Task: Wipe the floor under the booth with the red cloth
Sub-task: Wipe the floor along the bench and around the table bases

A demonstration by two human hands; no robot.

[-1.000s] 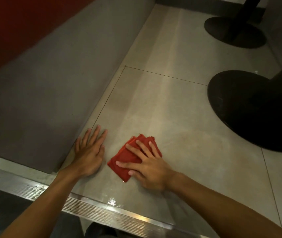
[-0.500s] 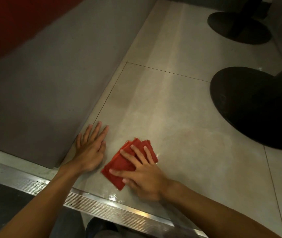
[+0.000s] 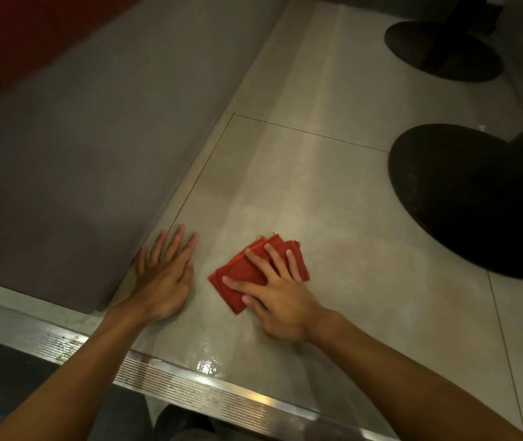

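Observation:
A folded red cloth (image 3: 241,275) lies flat on the beige tiled floor (image 3: 301,192). My right hand (image 3: 277,294) presses down on it with fingers spread. To the cloth's left, my left hand (image 3: 166,275) rests palm down on the floor with fingers apart, holding nothing, right at the foot of the grey booth base (image 3: 72,160). The booth's red seat (image 3: 12,36) shows at the top left.
Two black round table bases (image 3: 463,198) (image 3: 438,52) with dark posts stand on the right. A ribbed metal floor strip (image 3: 190,386) runs across the near edge, with a wet shine on the tile beside it. Floor stretches ahead along the booth base.
My right hand slid the cloth toward the left hand half a second ago, and now it has carried it back to the right and slightly forward. The left hand stays planted.

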